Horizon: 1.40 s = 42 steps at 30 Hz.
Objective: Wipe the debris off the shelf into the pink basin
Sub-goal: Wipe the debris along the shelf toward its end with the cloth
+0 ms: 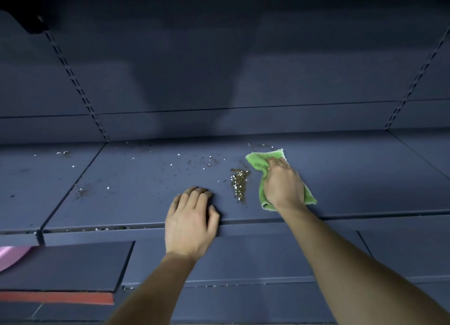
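While pressed flat on green cloth (261, 171), R hand (283, 185) beside debris (238, 183); L hand (191, 221) palm-down, empty, on shelf (136, 190) edge.

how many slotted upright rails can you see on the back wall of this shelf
2. One slotted rail runs down the back wall on the left, ending above the shelf. The other slotted rail is at the far right. More may lie outside the frame.

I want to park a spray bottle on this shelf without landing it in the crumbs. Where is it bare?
Bare: the shelf right of the green cloth and right hand. Crowded: the debris pile between both hands, and scattered specks left of and behind the left hand.
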Available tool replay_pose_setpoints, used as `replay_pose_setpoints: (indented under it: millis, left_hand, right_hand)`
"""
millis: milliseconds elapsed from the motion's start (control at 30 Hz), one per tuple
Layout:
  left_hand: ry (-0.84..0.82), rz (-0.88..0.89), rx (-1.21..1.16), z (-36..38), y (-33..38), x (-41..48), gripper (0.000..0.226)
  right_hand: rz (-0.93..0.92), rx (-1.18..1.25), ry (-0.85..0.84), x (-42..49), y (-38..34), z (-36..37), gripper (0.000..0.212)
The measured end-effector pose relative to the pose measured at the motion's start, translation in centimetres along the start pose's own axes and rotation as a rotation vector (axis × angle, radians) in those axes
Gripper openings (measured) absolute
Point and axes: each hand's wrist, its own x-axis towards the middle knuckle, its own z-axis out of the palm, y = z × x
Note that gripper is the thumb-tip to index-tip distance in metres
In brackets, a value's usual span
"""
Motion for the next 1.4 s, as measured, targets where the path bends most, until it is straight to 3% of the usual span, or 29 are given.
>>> replay_pose_setpoints:
  millis: [367, 500, 633, 767, 900, 1200, 1333, 1400]
  left_hand:
    - [-0.009, -0.116, -0.014, -0.6, -3.3, 1.1, 0.036]
    - [0.025, -0.110, -0.027, -0.3, -3.3, 1.0, 0.034]
    - [0.057, -0.097, -0.011, 0.0, -3.4, 0.9, 0.032]
    - [0.070, -0.081, 0.007, 0.1, -3.4, 0.9, 0.032]
    - [0.064, -0.069, 0.027, 0.1, -3.3, 1.0, 0.031]
    - [0.058, -0.056, 0.028, 0.1, -3.4, 0.9, 0.031]
    - [0.054, -0.059, 0.023, 0.0, -3.3, 1.0, 0.031]
    - [0.040, -0.060, 0.017, 0.0, -3.4, 1.0, 0.032]
  right_hand:
    - [-0.136, 0.074, -0.071, -2.1, -8.7, 3.9, 0.047]
    - [-0.112, 0.178, 0.064, -0.8, -6.6, 2.2, 0.046]
    - [0.020, 0.128, 0.175, 3.5, -1.9, -0.3, 0.038]
    - [0.133, 0.024, 0.123, 7.4, 3.0, -0.3, 0.031]
    - [0.170, -0.071, -0.059, 9.9, 4.5, 0.8, 0.039]
    - [-0.243, 0.015, -0.274, 10.5, -2.5, 4.1, 0.041]
    - [-0.464, 0.107, -0.313, 6.9, -6.4, 5.2, 0.041]
    - [-0.477, 0.170, -0.299, 6.0, -6.8, 5.3, 0.039]
